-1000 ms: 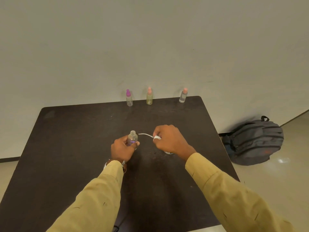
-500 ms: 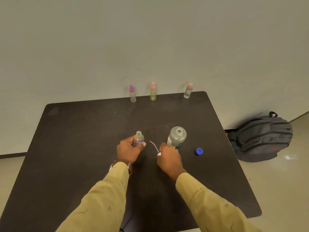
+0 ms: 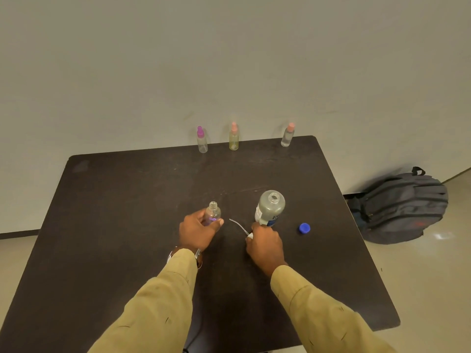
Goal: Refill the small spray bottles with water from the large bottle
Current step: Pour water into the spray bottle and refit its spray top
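A single head-worn, wide-angle view is given, looking forward and steeply down over both sleeves onto a dark bench (image 3: 127, 225). The hands are seen close, at mid-frame. The bench's far edge, the wall (image 3: 229, 59) behind it and a strip of floor (image 3: 433, 289) at the right are taken in.

The left hand (image 3: 197, 231) grips an uncapped small spray bottle (image 3: 212, 214) upright on the dark table (image 3: 114, 225). The right hand (image 3: 265, 247) holds the spray pump (image 3: 248, 234), tube outstretched, beside the open large bottle (image 3: 270, 207). A blue cap (image 3: 304, 228) lies near.
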